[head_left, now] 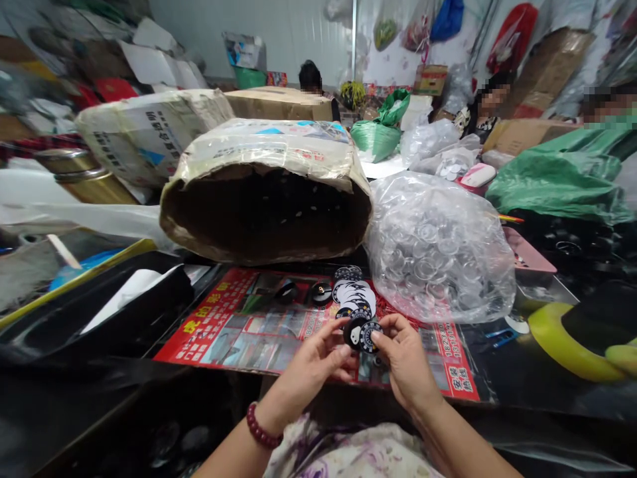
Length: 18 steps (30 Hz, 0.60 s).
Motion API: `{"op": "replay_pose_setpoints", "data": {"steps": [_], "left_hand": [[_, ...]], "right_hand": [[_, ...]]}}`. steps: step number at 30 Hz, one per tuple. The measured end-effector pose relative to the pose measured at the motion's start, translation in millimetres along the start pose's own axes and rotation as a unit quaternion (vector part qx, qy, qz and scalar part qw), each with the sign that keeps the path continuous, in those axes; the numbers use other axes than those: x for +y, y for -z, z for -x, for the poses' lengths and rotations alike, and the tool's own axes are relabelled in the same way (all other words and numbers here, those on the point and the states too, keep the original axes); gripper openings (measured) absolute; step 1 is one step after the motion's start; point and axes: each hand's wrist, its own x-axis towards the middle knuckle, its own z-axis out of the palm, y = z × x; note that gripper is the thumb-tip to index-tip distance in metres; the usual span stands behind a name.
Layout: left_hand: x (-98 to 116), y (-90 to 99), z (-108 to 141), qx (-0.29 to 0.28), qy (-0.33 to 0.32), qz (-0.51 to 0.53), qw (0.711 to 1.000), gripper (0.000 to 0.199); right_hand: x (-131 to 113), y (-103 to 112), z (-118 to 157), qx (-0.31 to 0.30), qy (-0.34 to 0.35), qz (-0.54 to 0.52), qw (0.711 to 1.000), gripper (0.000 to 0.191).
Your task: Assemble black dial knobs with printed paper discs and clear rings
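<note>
Near the front edge of the table, my left hand point(314, 358) is closed around a small black round case point(353, 330) with a white patch inside. Between thumb and fingers, my right hand point(407, 362) pinches a black dial disc point(369, 338) with white markings round its rim. The disc is right beside the case, partly overlapping it in view. Just beyond my fingers lies a fanned-out pile of white and black dial discs point(359, 296). Two more black round cases sit to its left, one case point(320, 293) with a small mark in its middle.
A big sack point(279, 143) lies open towards me, dark pieces inside. Right of it bulges a clear bag point(438, 259) of transparent round covers. A red printed sheet point(199, 338) covers the work surface. A black tray point(149, 299) stands left, a yellow curved object point(562, 342) right. People sit beyond.
</note>
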Motion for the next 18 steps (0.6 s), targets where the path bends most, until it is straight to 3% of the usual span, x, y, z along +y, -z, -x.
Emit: {"op": "replay_pose_setpoints", "data": {"steps": [3,7,10,13,16,18], "left_hand": [[-10.6,-10.9,0.6,0.016,0.008,0.067,0.998,0.051],[-12.4,-14.6,0.5,0.019,0.002,0.058,0.998,0.044],[-10.5,-12.4,1.2,0.011,0.005,0.049,0.999,0.042],[-10.5,-10.8,2.9,0.008,0.006,0.047,0.999,0.044],[-12.2,-9.0,4.1,0.023,0.009,0.040,0.999,0.048],[-13.6,-7.1,3.8,0.029,0.017,0.030,0.999,0.049]], "right_hand": [[1.5,-0.9,2.9,-0.014,0.014,0.037,0.999,0.021],[-3.7,1.8,2.9,-0.037,0.040,0.139,0.989,0.018],[-6.7,6.1,-0.5,-0.028,0.029,0.113,0.993,0.021],[-8.2,9.9,-3.2,-0.057,0.003,0.115,0.992,0.019],[-11.9,13.6,-4.2,-0.090,0.058,0.245,0.964,0.020],[-15.4,16.2,-4.5,-0.089,0.100,0.303,0.944,0.011]]}}
